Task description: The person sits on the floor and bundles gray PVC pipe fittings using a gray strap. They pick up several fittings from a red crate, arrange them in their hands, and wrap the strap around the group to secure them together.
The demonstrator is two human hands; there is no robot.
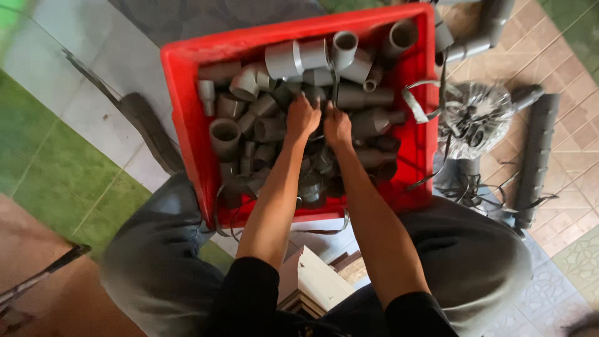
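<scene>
Grey plastic pipe fittings (284, 59), smooth and tubular, fill a red crate (187, 118); both hands (319, 122) dig among them, grip unclear.

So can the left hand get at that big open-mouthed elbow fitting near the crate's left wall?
Probably yes: the elbow fitting lies on top of the pile, uncovered, just left of the left hand.

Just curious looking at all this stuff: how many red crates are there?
1. The red crate sits on the tiled floor in front of the person's knees, full of grey pipe fittings. Both the left hand and right hand reach into its middle.
</scene>
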